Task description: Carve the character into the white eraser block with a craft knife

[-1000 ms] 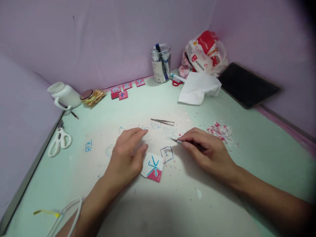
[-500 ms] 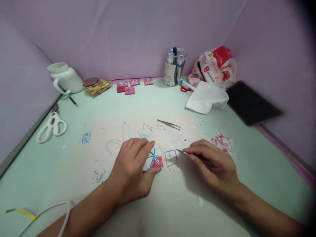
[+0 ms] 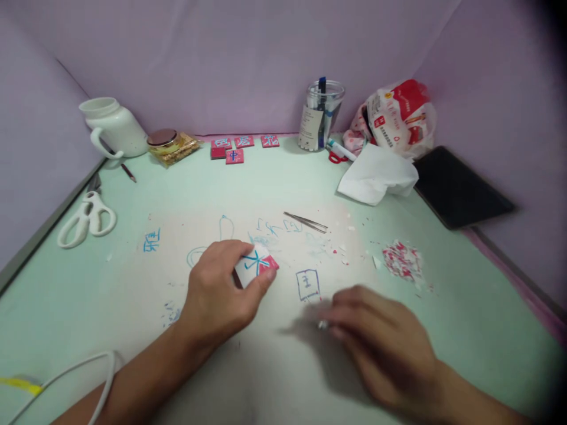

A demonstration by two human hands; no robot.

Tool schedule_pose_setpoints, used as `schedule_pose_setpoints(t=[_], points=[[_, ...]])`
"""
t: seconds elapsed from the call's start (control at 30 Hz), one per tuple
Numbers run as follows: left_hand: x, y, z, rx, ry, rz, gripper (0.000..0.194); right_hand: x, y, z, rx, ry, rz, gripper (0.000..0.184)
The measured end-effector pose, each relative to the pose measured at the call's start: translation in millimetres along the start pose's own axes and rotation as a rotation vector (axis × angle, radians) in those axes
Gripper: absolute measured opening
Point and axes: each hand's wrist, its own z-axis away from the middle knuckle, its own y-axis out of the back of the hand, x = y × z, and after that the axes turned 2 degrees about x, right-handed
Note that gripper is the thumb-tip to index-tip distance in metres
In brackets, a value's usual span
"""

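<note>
My left hand (image 3: 224,289) grips a small square carving tile (image 3: 254,264) by its edges, thumb in front and fingers behind. Its face is mostly white, with a red corner at the lower right and blue-green strokes of a character. Off to the right, my right hand (image 3: 385,342) is closed around a craft knife (image 3: 323,324); motion smears it, and the blade is a faint streak pointing left. Between the hands lies a square with a mark drawn in dark ink (image 3: 307,285) on the work surface. Tweezers (image 3: 305,222) rest beyond both hands.
Red and white shavings (image 3: 403,261) are heaped at the right. Several red tiles (image 3: 234,156) lie along the back, near a jar of pens (image 3: 321,115). A white tissue (image 3: 376,174) and a black tablet (image 3: 465,186) are at the right, white scissors (image 3: 88,218) at the left.
My left hand has lifted the tile and shifted it left, tilting it. My right hand with the craft knife has come down toward me, away from the drawn square.
</note>
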Motion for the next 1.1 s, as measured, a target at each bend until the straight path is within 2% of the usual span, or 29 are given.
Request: schedule_pose_setpoints(t=[0.03,0.07,0.13,0.17,0.2,0.27,0.37,0.4,0.47,0.53,0.6,0.7,0.8,0.93,1.1], points=[[-1,0.9,-2,-0.009,0.079,0.003,0.028,-10,-5,5,-0.045,0.083,0.017,0.020],[-2,1.7,-4,-0.018,0.147,0.005,0.029,-18,-11,9,-0.014,0.169,0.081,0.019],[-4,2.7,-6,-0.033,0.219,0.011,0.030,-27,-22,14,-0.120,0.279,0.216,0.024],[-4,2.6,-6,-0.040,0.225,0.015,0.031,-26,-26,14,-0.101,0.243,0.268,0.028],[-4,2.0,-6,-0.043,0.209,0.016,0.031,-21,-28,11,-0.135,0.183,0.318,0.031],[-4,0.0,-4,-0.034,0.134,0.003,0.030,-3,-27,0,-0.125,0.088,0.433,0.032],[-2,-4.1,2,-0.002,-0.020,-0.021,0.027,28,-14,-25,0.001,-0.103,0.647,0.023],[-1,-5.3,4,0.001,-0.068,-0.025,0.026,35,-9,-32,0.054,-0.161,0.639,0.020],[4,-7.2,10,-0.042,-0.146,-0.035,0.028,40,-1,-41,0.096,-0.242,0.469,0.013],[8,-8.1,14,-0.162,-0.187,-0.054,0.031,36,0,-42,0.082,-0.243,0.249,0.011],[11,-8.3,16,-0.273,-0.196,-0.047,0.034,30,-4,-36,0.065,-0.184,0.120,0.013],[11,-8.3,17,-0.347,-0.183,0.004,0.042,27,-13,-24,0.067,-0.118,0.085,0.018],[8,-8.9,18,-0.381,-0.167,0.033,0.049,29,-16,-16,0.067,-0.155,0.062,0.018],[6,-10.5,19,-0.388,-0.147,0.047,0.048,30,-15,-17,0.088,-0.136,0.117,0.016],[7,-12.2,18,-0.409,-0.110,0.058,0.051,29,-17,-19,0.052,-0.140,0.155,0.017]])
